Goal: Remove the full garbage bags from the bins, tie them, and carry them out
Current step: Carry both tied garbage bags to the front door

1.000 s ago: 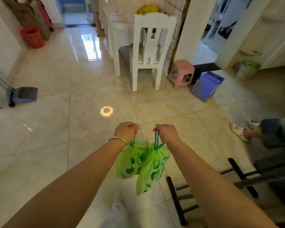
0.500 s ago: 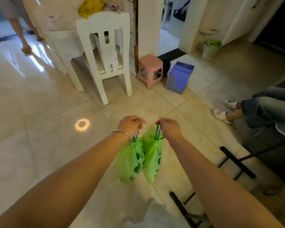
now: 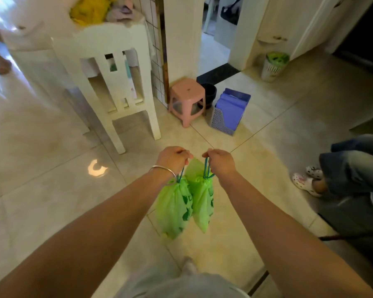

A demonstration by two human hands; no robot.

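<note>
Two green bags (image 3: pixel 185 203) hang from left hand (image 3: pixel 173 158) and right hand (image 3: pixel 221 161).

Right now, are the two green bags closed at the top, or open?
Closed. Each green bag is cinched tight at its neck by a blue drawstring, and hangs from a hand: left hand, right hand.
</note>
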